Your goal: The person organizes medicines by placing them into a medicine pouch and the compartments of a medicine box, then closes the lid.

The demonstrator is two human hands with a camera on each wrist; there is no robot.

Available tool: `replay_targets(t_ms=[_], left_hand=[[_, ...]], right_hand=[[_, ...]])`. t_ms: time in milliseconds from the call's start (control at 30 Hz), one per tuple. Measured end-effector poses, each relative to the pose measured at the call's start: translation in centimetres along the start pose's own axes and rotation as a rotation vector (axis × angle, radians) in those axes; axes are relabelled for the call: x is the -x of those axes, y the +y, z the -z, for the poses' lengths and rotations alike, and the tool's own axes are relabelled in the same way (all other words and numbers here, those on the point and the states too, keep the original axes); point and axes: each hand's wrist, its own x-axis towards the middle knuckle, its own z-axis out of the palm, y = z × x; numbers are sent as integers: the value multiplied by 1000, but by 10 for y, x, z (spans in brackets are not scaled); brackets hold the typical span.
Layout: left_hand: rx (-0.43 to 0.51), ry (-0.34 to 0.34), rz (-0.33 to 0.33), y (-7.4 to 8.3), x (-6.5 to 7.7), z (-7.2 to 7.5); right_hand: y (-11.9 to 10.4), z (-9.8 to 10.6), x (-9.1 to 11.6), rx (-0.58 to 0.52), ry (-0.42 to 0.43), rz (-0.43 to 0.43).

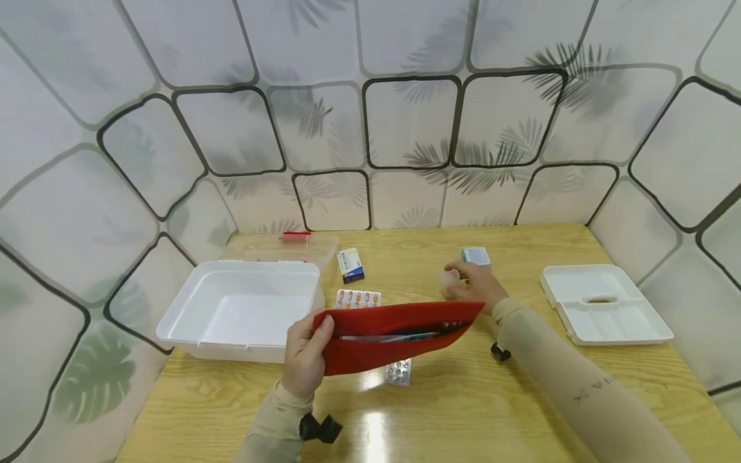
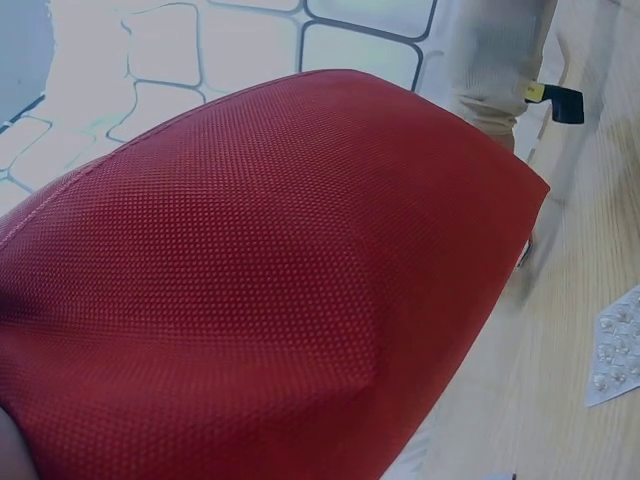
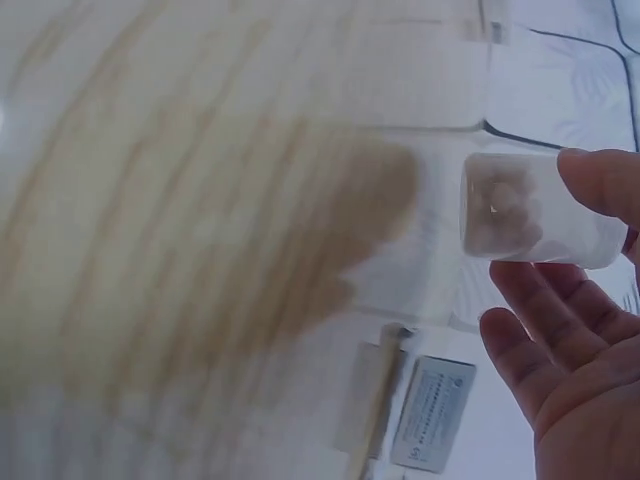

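Observation:
My left hand (image 1: 305, 360) grips the left end of a red fabric pouch (image 1: 370, 357), thumb over its edge. Its long mouth gapes upward, and slim whitish-blue items (image 1: 393, 338) show inside. The pouch fills most of the left wrist view. To the right, beyond the pouch's far end, my right hand (image 1: 479, 283) pinches a small translucent jar (image 3: 505, 210) between thumb and fingers. Pale, rounded contents show at one end of the jar. A small pale box (image 1: 476, 256) stands just behind this hand.
An open white box (image 1: 243, 354) with a clear lid (image 1: 255, 247) stands left. A blue-and-white carton (image 1: 350, 265) and an orange-pill blister pack (image 1: 357, 298) lie behind the pouch. A silver blister pack (image 1: 398, 373) lies partly beneath it. A white handled tray (image 1: 613, 325) sits right.

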Motion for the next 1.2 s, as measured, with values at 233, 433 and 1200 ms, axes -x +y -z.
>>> replay_targets(t_ms=[233, 433, 1200], left_hand=[[-16, -2, -55, -2, -5, -3], [-37, 19, -37, -4, -8, -4], [-194, 44, -189, -9, -20, -21]], right_hand=[[-3, 19, 8, -65, 118, -18], [-11, 41, 14, -106, 226, -26], [-109, 87, 37, -406, 399, 280]])
